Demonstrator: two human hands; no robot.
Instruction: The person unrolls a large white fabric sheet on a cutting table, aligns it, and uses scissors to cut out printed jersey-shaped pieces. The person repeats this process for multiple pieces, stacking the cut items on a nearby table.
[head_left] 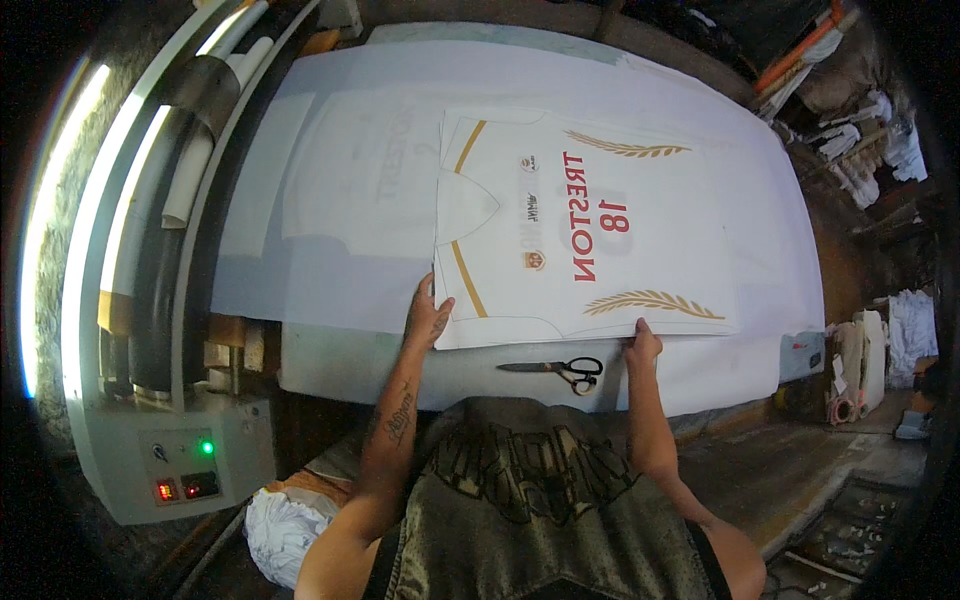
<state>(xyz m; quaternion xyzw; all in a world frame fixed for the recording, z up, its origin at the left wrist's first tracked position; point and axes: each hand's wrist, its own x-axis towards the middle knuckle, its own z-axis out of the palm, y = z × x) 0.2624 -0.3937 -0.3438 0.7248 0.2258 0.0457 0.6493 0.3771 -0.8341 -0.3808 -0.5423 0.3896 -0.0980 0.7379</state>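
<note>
Printed white paper sheets (500, 280), apparently stacked, lie on the paper-covered table. They bear a mirrored jersey design with red lettering, gold leaf shapes and gold bands. My left hand (432, 308) is closed on their near left corner, thumb on top. Further right along that same edge, my right hand (642, 338) pinches the sheets, its fingertips hidden underneath. Between my two hands, just below the sheets, a pair of black-handled scissors (580, 372) lies flat with its blades pointing left.
A large roller machine (170, 460) with a lit control panel borders the table (760, 250) on the left. Piled fabrics (905, 140) and white rolled or folded material (870, 365) line the right side. A white cloth bundle (285, 535) sits below the machine's near end.
</note>
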